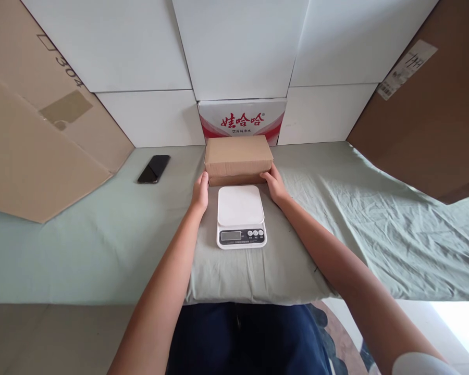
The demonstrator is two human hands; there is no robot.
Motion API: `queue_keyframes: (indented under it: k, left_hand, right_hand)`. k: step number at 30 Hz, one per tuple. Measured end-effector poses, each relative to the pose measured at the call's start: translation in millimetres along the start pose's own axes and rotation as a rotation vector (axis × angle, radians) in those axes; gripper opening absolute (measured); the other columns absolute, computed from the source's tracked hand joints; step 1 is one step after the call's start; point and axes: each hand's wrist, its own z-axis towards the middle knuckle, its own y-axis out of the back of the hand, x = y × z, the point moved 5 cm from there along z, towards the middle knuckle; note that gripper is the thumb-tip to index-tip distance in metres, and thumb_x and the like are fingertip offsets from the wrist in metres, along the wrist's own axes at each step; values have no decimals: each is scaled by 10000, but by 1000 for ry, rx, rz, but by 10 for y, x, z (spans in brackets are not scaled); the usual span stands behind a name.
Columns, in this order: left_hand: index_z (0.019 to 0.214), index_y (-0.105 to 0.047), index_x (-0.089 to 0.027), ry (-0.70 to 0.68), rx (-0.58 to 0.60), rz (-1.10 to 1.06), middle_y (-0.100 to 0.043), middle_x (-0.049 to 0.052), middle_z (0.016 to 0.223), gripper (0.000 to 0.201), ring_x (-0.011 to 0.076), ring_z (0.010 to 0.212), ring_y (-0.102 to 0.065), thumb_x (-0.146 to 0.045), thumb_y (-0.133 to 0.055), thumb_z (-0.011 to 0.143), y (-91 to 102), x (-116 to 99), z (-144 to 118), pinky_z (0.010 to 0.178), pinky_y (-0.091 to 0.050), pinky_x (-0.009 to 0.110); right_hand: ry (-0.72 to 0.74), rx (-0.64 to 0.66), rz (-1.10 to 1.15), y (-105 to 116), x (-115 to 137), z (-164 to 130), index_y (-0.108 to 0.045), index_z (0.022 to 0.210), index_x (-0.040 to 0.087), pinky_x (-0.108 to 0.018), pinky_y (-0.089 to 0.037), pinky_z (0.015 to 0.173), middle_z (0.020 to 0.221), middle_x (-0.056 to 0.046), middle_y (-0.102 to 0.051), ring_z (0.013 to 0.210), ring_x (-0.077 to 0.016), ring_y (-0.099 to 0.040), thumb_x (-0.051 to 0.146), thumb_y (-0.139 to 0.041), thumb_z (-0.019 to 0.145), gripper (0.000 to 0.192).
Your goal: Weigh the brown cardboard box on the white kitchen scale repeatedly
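A closed brown cardboard box (238, 151) is held between my two hands, just behind the kitchen scale. My left hand (200, 191) grips its left side, the thumb near the front corner and the other fingers mostly hidden. On the right side, my right hand (275, 184) holds it with the thumb lying across the front face. The white kitchen scale (241, 207) lies flat between my forearms, its dark display and buttons facing me. Nothing rests on its platform. I cannot tell whether the box touches the cloth.
A black smartphone (153, 169) lies to the left on the green cloth (160, 250). Behind the held box stands a white and red carton (242, 112) against white panels (238, 47). Large cardboard sheets rise at the left (50, 151) and right (433, 120).
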Motion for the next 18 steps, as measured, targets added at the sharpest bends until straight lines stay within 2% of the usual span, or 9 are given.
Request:
queue_keyframes:
  k: [7,18]
  left_hand:
    - [1254,-710,-202,-13,-15,45,-716,129,1404,687,307,1428,-593,-766,-508,918,38,40,21,1205,-453,414]
    - [1261,-697,-202,-25,-1,39,-738,126,1353,681,295,1355,-646,-760,-485,934,13,15,1,1148,-496,399]
  right_hand:
    - [-13,-7,-34,-14,-59,9,-619,1155,274,-531,-408,1182,1321,-26,-665,1255,-321,-544,306,-580,763,395]
    - [-8,-4,-22,-10,-70,13,-608,1148,271,-529,-424,1162,1310,-36,-665,1262,-324,-549,304,-580,767,384]
